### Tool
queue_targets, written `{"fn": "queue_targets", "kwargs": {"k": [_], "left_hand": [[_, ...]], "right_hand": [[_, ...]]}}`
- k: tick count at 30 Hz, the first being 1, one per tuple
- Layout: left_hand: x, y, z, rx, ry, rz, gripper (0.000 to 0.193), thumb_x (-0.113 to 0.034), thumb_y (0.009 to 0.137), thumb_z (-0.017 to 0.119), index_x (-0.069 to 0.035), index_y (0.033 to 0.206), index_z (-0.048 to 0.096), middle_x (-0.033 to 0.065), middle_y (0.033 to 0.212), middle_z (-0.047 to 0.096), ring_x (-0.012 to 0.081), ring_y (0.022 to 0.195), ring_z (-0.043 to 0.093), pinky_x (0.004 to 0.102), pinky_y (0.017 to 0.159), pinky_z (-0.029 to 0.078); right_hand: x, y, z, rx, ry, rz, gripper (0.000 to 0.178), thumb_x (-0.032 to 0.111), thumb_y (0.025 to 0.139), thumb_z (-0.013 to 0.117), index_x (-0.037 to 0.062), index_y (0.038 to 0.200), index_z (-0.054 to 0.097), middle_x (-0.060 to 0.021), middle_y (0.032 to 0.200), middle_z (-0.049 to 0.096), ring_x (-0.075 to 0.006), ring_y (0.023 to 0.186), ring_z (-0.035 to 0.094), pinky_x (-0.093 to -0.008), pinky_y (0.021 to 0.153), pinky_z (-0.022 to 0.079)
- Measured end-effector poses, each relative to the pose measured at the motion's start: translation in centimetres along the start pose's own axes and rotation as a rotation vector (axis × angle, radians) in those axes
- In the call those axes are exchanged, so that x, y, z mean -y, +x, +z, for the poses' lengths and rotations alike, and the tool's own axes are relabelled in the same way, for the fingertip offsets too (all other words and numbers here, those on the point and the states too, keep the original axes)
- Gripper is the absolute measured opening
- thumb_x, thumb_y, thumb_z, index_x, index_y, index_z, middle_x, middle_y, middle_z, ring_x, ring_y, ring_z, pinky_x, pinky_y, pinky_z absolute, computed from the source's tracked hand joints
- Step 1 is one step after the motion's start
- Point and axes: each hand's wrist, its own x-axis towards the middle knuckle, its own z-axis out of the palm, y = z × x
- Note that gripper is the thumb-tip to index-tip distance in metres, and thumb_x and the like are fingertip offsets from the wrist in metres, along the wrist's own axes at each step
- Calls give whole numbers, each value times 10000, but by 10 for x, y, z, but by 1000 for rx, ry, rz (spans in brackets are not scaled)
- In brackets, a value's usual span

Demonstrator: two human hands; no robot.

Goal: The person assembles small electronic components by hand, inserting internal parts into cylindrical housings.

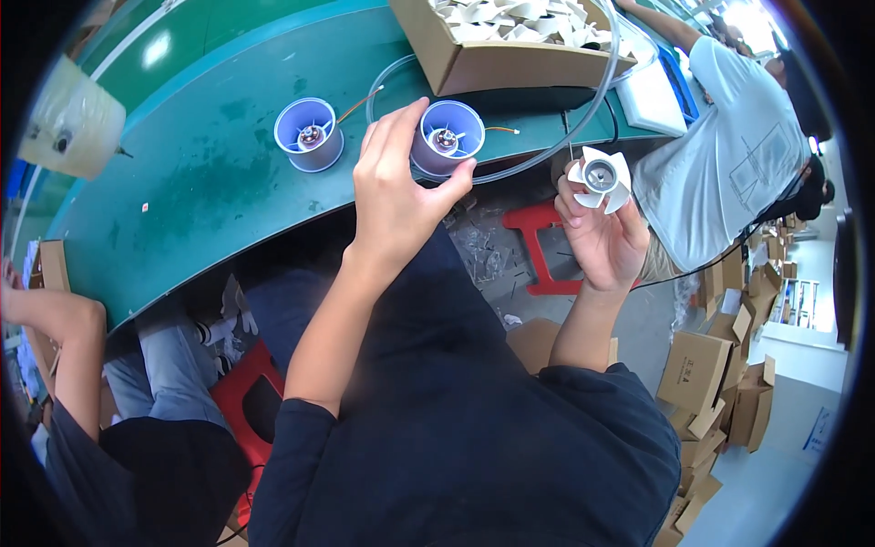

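Note:
My left hand curls its fingers and thumb around a purple-blue cylindrical fan housing, which stands on the green table. Inside that housing a small motor sits on thin spokes, and a thin wire with a white plug trails out to the right. Out past the table's front edge, my right hand pinches a white fan impeller, its hub opening facing up. A second fan housing of the same kind stands to the left, untouched, its orange-red wire pointing up and right.
A cardboard box full of white impellers stands at the back. A clear hose loops across the green table. Co-workers sit to the left and right. Red stools and stacked cartons are on the floor.

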Motion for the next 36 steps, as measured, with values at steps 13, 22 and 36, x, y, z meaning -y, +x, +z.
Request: {"fn": "queue_targets", "kwargs": {"k": [13,22,36], "left_hand": [[-16,7,39,-37,-287,-221,972,-60,660,774,51,1390,142,240,1068,597,343,946,622,378,827,501],[-2,-32,-14,-203,-12,22,912,-89,647,807,39,1350,242,217,1165,520,282,1067,523,367,879,439],[35,4,-59,-210,-46,-174,837,-116,643,820,-65,1311,318,135,1036,578,228,902,587,335,797,467]], "right_hand": [[4,-3,-8,1,-50,13,400,225,891,557,2,1206,453,-178,1117,497,-191,807,413,-293,666,356],[2,-2,-10,-35,-63,4,379,222,891,557,6,1188,463,-173,1084,506,-189,808,416,-301,691,351],[-1,7,2,-53,-75,14,521,225,843,639,-90,1208,441,-150,979,555,-203,806,502,-292,693,411]]}}
